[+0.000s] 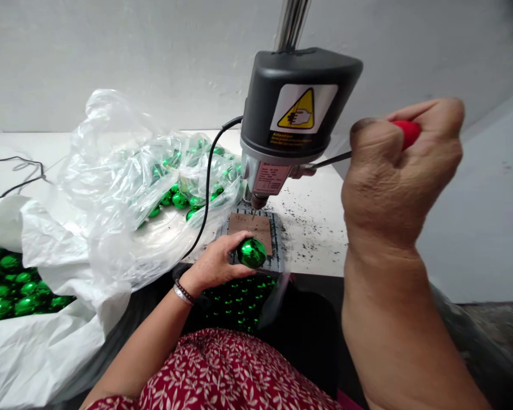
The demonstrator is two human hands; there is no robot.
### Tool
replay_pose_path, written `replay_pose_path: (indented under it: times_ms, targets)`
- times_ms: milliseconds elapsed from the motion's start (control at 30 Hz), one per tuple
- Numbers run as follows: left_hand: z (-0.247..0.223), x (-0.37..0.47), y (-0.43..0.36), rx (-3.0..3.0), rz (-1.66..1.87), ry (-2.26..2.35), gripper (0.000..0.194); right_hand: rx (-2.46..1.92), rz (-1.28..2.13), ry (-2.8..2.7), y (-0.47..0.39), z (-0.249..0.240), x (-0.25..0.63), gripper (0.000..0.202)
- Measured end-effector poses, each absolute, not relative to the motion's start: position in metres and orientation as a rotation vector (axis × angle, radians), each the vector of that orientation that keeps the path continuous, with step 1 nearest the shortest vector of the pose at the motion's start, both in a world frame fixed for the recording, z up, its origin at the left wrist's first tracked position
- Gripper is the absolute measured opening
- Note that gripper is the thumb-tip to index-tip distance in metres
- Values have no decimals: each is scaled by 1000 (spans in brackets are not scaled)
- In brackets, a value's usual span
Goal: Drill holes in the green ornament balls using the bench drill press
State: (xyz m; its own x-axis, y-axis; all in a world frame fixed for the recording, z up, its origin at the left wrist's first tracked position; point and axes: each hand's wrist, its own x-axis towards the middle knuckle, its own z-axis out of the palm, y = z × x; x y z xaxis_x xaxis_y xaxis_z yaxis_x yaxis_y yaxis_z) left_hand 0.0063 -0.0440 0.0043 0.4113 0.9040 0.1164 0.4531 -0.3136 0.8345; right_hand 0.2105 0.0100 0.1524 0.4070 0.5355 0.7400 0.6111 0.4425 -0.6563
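Note:
A shiny green ball (pixel 252 253), like a Christmas bauble, is gripped between the thumb and fingers of my left hand (pixel 218 259). It is over the front part of a brown board (pixel 250 225) on the grey base (pixel 277 228) of a small drill press (pixel 299 108). My right hand (pixel 404 176) is wrapped round the red knob (pixel 407 134) of the press's lever, right of the motor housing. The chuck (pixel 259 201) with a thin bit points down at the board, behind the ball and apart from it.
A clear plastic bag (pixel 115 171) with green balls (pixel 179 200) lies left of the press. Farther left, a white sack (pixel 64 341) holds more balls (pixel 8 285). Others (pixel 235 302) sit below the table edge. A black cable (pixel 207 188) hangs beside the press. Dark shavings (pixel 312 228) litter the white table.

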Motion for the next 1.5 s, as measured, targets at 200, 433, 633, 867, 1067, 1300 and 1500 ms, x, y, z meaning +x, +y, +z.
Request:
replay_pose_path:
  times_ms: [200,433,633,867,1067,1300,1500]
  targets:
    - [20,-14,-45,2002,929,1160,58,-1229,-44,-1197,8,156,207,11]
    - [24,-66,10,1506,1000,2198,35,-1206,-38,-1194,10,151,211,10]
    - [4,-70,34,1515,548,2089,47,-1193,-48,-1208,10,148,212,10]
    - [-9,-65,25,1465,848,2058,48,-1191,-49,-1204,9,148,212,9]
    - [13,-70,5,1193,1487,1476,63,-1154,-69,-1217,10,146,211,11]
    - [21,-30,-16,1132,1189,975,77,-1089,-177,-1284,13,137,215,17]
    - [1,7,-12,1019,1096,958,80,-1040,-214,-1302,14,135,214,16]
